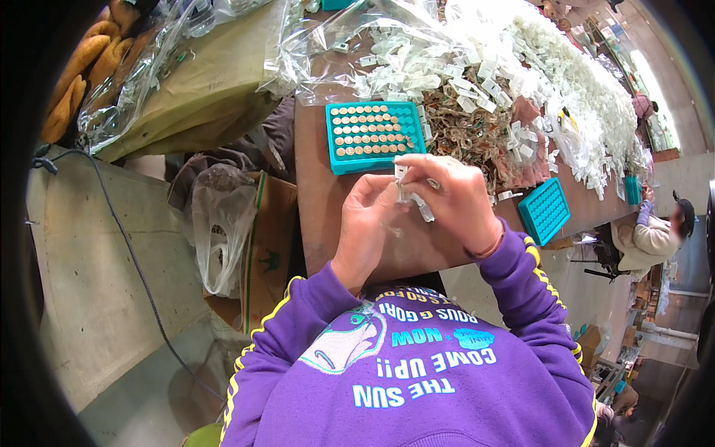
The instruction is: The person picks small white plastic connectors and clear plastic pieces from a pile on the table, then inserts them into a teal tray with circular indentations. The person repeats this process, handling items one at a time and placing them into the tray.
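Observation:
Over the brown table's near edge, my left hand (365, 220) and my right hand (458, 197) meet with fingertips pinched. Between them is a small white tag (401, 170), and a bit of clear plastic hangs below it; its full shape is hidden by my fingers. Just beyond my hands lies a teal tray (407, 118) with rows of round copper-coloured pieces, its right end bare of them. To the right of that tray spreads a heap of tangled brown strands (462, 123) with small pieces mixed in.
Many white tags in clear plastic (462, 78) are heaped along the far table. Another teal tray (545, 211) lies at the right edge. A cardboard box (268, 238) with a plastic bag (217, 231) stands at left. At far right sits another person (652, 235).

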The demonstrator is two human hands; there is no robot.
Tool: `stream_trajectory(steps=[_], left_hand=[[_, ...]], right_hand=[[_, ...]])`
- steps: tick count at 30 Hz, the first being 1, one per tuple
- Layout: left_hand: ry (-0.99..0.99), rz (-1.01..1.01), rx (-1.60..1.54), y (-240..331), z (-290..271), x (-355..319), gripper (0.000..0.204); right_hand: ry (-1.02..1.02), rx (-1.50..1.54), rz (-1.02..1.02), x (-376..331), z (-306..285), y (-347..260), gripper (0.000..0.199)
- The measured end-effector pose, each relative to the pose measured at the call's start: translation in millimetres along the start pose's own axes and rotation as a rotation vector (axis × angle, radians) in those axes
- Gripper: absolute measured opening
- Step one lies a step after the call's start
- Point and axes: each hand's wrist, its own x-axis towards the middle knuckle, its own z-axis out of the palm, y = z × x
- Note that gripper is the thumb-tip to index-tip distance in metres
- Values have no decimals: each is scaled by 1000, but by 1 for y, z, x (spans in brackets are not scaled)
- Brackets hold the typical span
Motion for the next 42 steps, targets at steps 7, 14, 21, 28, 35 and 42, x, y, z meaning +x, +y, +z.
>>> stream_trajectory(steps=[7,14,21,28,35,42], left_hand=[[-31,36,-93,-2,-2,-2,18],[-231,-95,-210,-1,-4,-2,24],[-185,-201,-287,-3,-4,-1,27],[-209,-266,-350,0,-2,-5,28],[-301,-281,-343,-9,-11,1,30],[-261,-263,-269,-8,-8,0,23]], right_hand=[[254,-166,-263,-21,27,-7,38],[11,674,609,-5,-5,4,32],[304,-5,-14,-19,23,1,18],[155,-227,-357,-25,15,12,36],[122,-247,-373,-30,13,17,36],[161,-194,-375,-31,6,19,35]])
